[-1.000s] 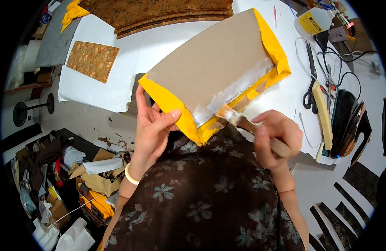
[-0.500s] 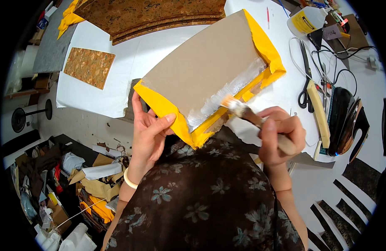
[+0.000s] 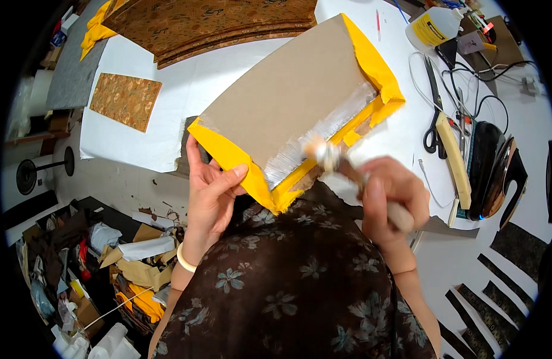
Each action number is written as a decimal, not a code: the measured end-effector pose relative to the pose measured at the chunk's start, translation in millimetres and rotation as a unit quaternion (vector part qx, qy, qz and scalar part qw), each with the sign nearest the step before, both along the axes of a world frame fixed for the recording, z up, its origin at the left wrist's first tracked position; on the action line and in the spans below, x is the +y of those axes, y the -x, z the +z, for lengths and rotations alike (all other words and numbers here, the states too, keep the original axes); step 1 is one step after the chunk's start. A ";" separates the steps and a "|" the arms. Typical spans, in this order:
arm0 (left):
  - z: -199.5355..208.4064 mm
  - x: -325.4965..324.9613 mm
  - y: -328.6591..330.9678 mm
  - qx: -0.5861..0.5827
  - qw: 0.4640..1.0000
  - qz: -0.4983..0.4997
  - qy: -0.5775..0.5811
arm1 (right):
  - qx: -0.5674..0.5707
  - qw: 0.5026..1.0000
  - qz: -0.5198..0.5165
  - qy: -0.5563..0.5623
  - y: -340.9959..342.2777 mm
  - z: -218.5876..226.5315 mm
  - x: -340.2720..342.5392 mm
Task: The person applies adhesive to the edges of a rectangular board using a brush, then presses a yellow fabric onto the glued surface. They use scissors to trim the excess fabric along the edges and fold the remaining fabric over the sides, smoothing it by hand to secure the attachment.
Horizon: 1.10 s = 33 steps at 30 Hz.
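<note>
A stiff grey-brown panel (image 3: 288, 81) with yellow fabric (image 3: 372, 60) folded over its edges is held tilted above the table's near edge. My left hand (image 3: 213, 185) grips its lower left corner, thumb on the yellow fold and fingers behind. Wet whitish glue (image 3: 324, 128) lies in a streaky band along the panel's near edge, beside the yellow border. My right hand (image 3: 393, 194), slightly blurred, is closed around the handle of a paintbrush (image 3: 342, 164). The blurred bristles are over the glue band; whether they touch it I cannot tell.
Patterned brown panels (image 3: 210, 27) lie at the back of the white table (image 3: 186, 84), a smaller patterned piece (image 3: 126, 100) at left. Black scissors (image 3: 433, 113), cables, a wooden strip (image 3: 452, 158) and a plastic bottle (image 3: 433, 29) are at right. Fabric scraps (image 3: 138, 269) heap at lower left.
The brush has moved a little to the left and down along the near edge, with my right hand following. The panel and my left hand have shifted only slightly left.
</note>
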<state>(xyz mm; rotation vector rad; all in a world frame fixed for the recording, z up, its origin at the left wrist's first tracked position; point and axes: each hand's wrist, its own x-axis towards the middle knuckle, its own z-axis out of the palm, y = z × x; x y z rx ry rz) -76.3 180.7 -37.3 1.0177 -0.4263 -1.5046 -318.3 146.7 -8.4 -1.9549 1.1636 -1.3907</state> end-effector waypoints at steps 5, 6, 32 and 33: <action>3.0 0.5 4.5 -0.002 1.000 0.014 -0.005 | -0.041 0.997 -0.061 -0.006 13.2 -11.1 -8.1; 1.1 0.1 2.8 -0.009 1.000 0.007 -0.004 | -0.051 0.996 -0.070 -0.008 14.1 -12.4 -10.7; 3.2 -0.6 5.1 -0.001 1.000 0.024 -0.006 | -0.084 0.996 -0.003 0.025 8.1 -7.1 -1.8; 1.8 -0.7 4.8 -0.003 1.000 0.019 -0.001 | -0.051 0.998 0.014 0.025 2.5 -7.8 -1.9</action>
